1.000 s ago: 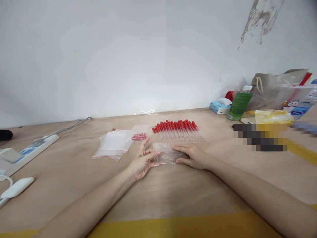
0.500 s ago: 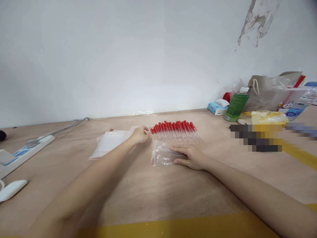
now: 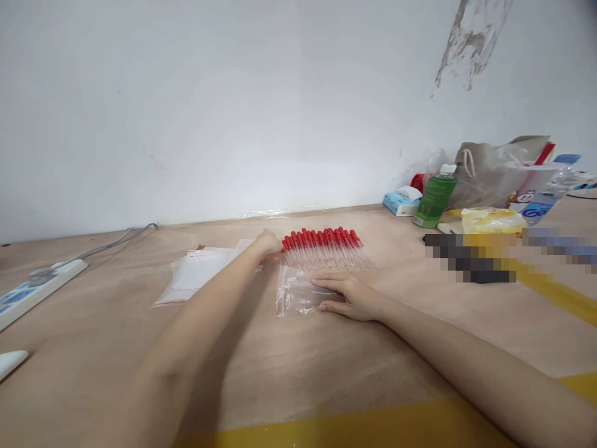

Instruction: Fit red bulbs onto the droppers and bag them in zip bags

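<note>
A row of droppers (image 3: 321, 246) with red bulbs and thin clear tubes lies side by side in the middle of the table. At the row's left end is my left hand (image 3: 269, 242), against the nearest red bulbs; its fingers are mostly hidden behind the back of the hand. My right hand (image 3: 352, 295) lies flat with fingers stretched out over a clear zip bag (image 3: 298, 292) just in front of the tubes. Left of my left hand is a loose pile of clear and white zip bags (image 3: 196, 274), partly covered by my forearm.
A white power strip (image 3: 41, 289) with a grey cable is at the left. At the back right stand a tissue pack (image 3: 401, 204), a green bottle (image 3: 435, 199) and plastic bags (image 3: 494, 177). Yellow tape (image 3: 373, 426) crosses the table's near side.
My left hand has moved in against the left end of the dropper row, and its fingers are now less visible. My right hand stays on the bag. The whole view has shifted slightly.
</note>
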`<state>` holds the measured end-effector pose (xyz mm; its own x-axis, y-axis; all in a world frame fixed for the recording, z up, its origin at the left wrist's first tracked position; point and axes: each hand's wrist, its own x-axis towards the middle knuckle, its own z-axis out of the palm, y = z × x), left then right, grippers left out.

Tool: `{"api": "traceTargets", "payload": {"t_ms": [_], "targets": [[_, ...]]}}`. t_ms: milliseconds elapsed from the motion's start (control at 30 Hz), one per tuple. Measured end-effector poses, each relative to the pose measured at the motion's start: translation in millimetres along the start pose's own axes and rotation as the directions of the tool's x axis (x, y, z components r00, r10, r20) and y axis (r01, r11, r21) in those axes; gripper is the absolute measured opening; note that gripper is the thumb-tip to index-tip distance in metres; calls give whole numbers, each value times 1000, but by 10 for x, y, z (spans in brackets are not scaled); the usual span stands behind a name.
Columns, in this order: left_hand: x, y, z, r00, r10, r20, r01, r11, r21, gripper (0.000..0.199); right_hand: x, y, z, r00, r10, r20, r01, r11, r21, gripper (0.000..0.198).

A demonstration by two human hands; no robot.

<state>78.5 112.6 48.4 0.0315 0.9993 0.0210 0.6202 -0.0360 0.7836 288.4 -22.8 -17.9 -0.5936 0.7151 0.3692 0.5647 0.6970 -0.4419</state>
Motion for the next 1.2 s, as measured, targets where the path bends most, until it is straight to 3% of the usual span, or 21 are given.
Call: {"api": "traceTargets", "payload": {"t_ms": [133,167,233,300,367,533,700,933,1067,1200], "targets": [[-330,-94,-404,1000,-17,-12,17,999,46,51,-4,5,0,1000,-3,1,3,1000,6,53],[-456,-145,-478,1000,20,-12,-20,1000,21,54,-4,8,1,1000,-3,-1,3,1000,6,53],[-726,-271,-548,981,174,-80,-186,965,-186,56,-3,15,4,1000,1,-1,-1,1000,8,53],[-970,-407,-512,958,226,-178,-280,880,-384,56,-2,21,7,1000,5,1,-5,1000,13,53],[-1141,-526,-407,952,180,-247,-286,811,-510,51,-2,27,10,1000,10,4,-10,1000,16,54],[-1262,-654,-147,933,107,-344,-304,749,-589,47,-7,31,14,1000,18,6,-18,1000,17,55],[-1305,-667,-67,949,175,-261,-298,763,-574,44,-8,32,12,1000,6,-4,-6,1000,8,53],[-1432,-715,-33,951,299,-78,-306,881,-361,27,-16,11,7,1000,-12,-8,11,1000,-13,53],[-1446,-715,-12,927,374,34,-358,909,-215,21,-32,-13,0,999,-37,-1,37,999,-25,52],[-1423,-728,-12,906,387,171,-346,910,-226,23,-41,-20,5,999,-53,10,53,998,-19,51]]}}
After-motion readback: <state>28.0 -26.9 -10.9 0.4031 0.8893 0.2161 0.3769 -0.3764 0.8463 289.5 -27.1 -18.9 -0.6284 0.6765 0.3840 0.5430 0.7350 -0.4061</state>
